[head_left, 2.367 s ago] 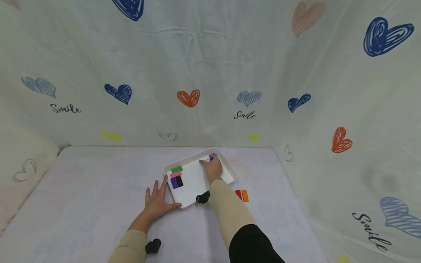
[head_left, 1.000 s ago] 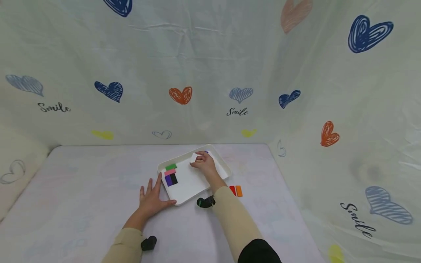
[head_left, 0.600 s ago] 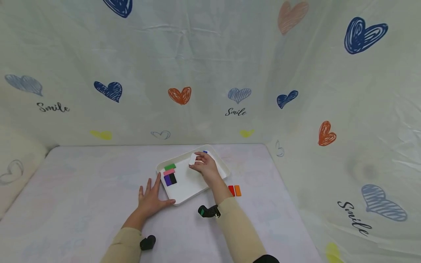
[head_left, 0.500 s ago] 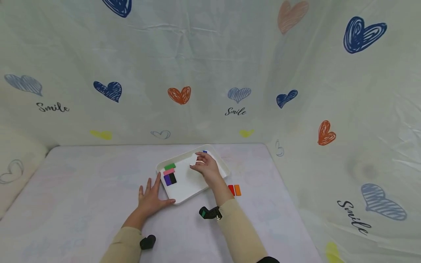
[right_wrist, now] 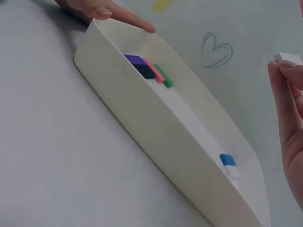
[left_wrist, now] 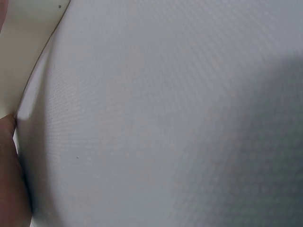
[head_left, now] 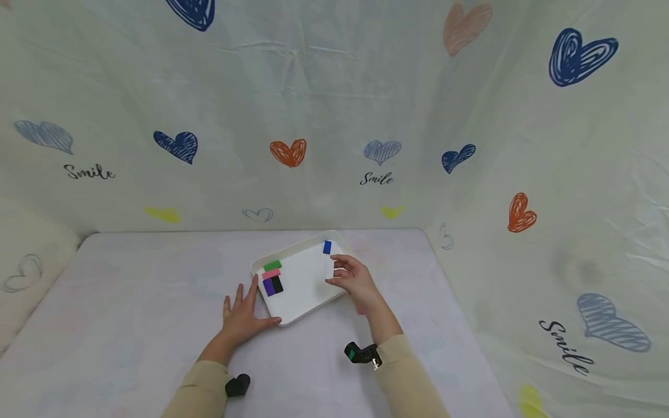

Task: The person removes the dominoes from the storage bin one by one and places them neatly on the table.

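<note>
A small white block (right_wrist: 289, 58) is pinched between the thumb and fingertips of my right hand (head_left: 359, 284), raised over the right side of the white tray (head_left: 305, 313). My left hand (head_left: 241, 321) has its fingers spread, with index fingertip and thumb against the tray's left end. Purple (head_left: 269, 287), black (head_left: 277, 284), pink (head_left: 271, 273) and green (head_left: 272, 265) blocks lie together inside that end. Near the far right corner lies a blue block (head_left: 327, 247); the right wrist view shows another white block (right_wrist: 231, 171) beside it.
A bit of a red block (head_left: 361, 310) shows on the table right of the tray, mostly hidden by my right hand. The pale tabletop (head_left: 141, 302) ends at a curtain (head_left: 334, 191) printed with hearts. A black wrist camera (head_left: 360, 353) sits at each wrist.
My right hand has left the tray's far right corner with the white block and come right and nearer to me. The blue block is uncovered; the red and orange blocks are now covered. My left hand stays.
</note>
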Demonstrator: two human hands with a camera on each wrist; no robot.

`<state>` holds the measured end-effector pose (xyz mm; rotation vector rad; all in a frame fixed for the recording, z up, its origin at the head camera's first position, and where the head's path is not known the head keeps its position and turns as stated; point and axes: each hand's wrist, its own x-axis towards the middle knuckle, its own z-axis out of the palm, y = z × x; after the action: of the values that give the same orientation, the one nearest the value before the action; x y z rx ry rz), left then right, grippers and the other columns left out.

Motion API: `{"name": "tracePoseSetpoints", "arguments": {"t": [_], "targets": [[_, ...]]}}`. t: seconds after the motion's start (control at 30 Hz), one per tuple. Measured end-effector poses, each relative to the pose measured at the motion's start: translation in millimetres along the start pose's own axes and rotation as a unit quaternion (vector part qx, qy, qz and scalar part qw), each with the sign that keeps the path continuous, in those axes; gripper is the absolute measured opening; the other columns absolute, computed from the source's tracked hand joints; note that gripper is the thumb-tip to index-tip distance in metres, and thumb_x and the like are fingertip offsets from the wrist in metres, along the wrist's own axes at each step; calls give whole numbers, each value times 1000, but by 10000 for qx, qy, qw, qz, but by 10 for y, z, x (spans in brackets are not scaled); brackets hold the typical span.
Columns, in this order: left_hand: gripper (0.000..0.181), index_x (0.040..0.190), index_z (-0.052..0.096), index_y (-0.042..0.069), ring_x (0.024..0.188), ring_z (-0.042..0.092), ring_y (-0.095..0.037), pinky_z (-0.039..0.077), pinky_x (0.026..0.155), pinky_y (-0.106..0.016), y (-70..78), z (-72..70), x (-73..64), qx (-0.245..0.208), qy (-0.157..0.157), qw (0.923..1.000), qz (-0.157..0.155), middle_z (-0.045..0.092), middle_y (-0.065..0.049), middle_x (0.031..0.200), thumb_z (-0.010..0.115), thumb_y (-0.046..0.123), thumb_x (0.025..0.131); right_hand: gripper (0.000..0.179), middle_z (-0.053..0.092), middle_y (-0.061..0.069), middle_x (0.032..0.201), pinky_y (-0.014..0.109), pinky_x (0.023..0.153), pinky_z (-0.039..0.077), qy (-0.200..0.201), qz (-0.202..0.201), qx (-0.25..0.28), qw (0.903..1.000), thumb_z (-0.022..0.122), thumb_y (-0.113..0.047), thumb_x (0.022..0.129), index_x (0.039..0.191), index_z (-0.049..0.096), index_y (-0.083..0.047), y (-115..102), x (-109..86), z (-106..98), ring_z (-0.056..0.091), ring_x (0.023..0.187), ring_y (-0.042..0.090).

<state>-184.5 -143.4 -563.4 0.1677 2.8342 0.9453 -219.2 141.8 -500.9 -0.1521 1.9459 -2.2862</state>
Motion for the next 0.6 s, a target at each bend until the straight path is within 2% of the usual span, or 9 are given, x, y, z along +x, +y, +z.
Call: {"name": "tracePoseSetpoints", "arguments": {"t": [0.2, 0.43, 0.6], "targets": [[127, 156, 6, 5, 142, 7, -50, -7, 110, -64, 39, -6, -17, -10, 52, 10000, -38, 20, -36, 152, 81, 57, 67, 50, 52, 15, 109, 38, 85, 55, 72, 171, -561, 9983, 64, 17, 83, 129, 56, 2, -70, -106, -245, 58, 88, 18], [127, 156, 4, 5, 143, 4, -49, -8, 111, -63, 78, -33, -19, 58, -132, 9998, -152, 17, -34, 153, 81, 56, 69, 49, 53, 20, 114, 36, 84, 56, -126, 421, -1174, 9921, 63, 13, 86, 133, 52, 2, -145, -151, -530, 62, 90, 21], [126, 155, 4, 4, 143, 3, -49, -8, 110, -63, 91, -48, -32, 2, -142, 9998, -165, 18, -34, 153, 82, 54, 69, 48, 55, 19, 115, 35, 83, 56, -183, 586, -1448, 9876, 64, 7, 89, 134, 51, 1, -165, -254, -702, 65, 93, 23]]}}
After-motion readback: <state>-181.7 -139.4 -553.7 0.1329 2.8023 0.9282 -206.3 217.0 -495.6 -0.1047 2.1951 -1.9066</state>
